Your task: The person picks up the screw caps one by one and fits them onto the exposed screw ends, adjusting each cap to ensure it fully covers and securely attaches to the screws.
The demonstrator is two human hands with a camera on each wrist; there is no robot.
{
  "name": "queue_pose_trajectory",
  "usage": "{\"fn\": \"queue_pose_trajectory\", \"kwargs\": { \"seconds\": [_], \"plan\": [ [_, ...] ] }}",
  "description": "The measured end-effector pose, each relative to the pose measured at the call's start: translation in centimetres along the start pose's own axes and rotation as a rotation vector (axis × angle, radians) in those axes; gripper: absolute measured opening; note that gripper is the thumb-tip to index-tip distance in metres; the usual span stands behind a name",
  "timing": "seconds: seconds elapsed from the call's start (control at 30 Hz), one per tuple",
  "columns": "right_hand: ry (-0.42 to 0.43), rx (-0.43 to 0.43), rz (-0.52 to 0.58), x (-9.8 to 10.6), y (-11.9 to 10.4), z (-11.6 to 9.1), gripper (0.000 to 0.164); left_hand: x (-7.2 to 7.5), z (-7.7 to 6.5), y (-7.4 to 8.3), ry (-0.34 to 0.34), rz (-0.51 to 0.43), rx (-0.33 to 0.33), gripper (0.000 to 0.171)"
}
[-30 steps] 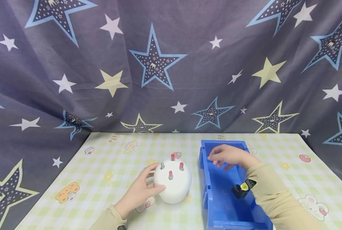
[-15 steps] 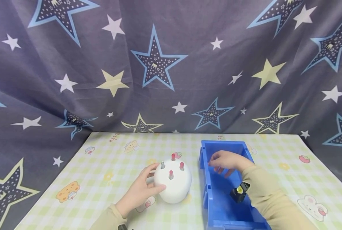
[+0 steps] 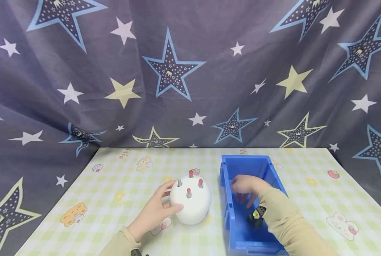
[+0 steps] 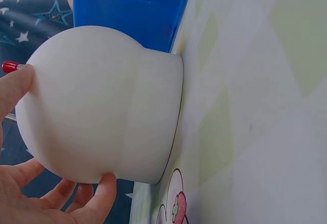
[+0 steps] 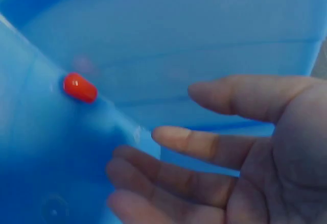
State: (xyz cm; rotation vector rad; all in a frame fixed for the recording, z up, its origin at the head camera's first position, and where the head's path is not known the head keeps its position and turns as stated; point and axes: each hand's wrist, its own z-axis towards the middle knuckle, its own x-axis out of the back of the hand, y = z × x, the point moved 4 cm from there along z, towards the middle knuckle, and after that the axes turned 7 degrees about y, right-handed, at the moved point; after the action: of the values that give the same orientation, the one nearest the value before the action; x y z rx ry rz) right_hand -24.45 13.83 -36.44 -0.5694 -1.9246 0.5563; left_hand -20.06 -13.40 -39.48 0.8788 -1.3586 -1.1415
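A white round-topped block (image 3: 192,209) with a straight lower part stands on the table. Out of its top stick several small pegs, most red-tipped and one silver peg (image 3: 179,182). My left hand (image 3: 158,209) holds the block from the left, fingers round its side; the left wrist view shows the thumb beside a red-capped peg (image 4: 10,67). Down inside the blue bin (image 3: 225,218) is my right hand (image 3: 246,186). A small red rounded piece (image 5: 80,88) lies where the bin's wall meets its floor, apart from the right hand's loosely spread fingertips (image 5: 171,136).
The bin's raised walls surround the right hand, and the bin stands just right of the white block. A checked cloth (image 3: 113,199) with printed figures covers the table. Behind it hangs a dark star-patterned curtain (image 3: 177,121).
My right hand has moved lower and nearer into the blue bin. The left hand stays on the white block. The head view has shifted slightly.
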Motion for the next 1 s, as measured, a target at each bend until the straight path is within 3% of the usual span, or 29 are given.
{"fn": "queue_pose_trajectory", "kwargs": {
  "seconds": [0.4, 0.67, 1.0],
  "plan": [
    [0.028, -0.011, 0.102, -0.5, 0.4, 0.3, 0.041, 0.2, -0.1, -0.3, 0.016, -0.002, 0.033, 0.073],
    [0.025, -0.041, 0.118, -1.8, 1.5, 0.6, 0.019, 0.1, -0.1, -0.3, 0.017, -0.014, 0.033, 0.072],
    [-0.008, -0.056, 0.195, -2.8, 2.4, 0.6, 0.01, 0.0, -0.2, -0.3, 0.01, -0.012, 0.024, 0.073]
  ]
}}
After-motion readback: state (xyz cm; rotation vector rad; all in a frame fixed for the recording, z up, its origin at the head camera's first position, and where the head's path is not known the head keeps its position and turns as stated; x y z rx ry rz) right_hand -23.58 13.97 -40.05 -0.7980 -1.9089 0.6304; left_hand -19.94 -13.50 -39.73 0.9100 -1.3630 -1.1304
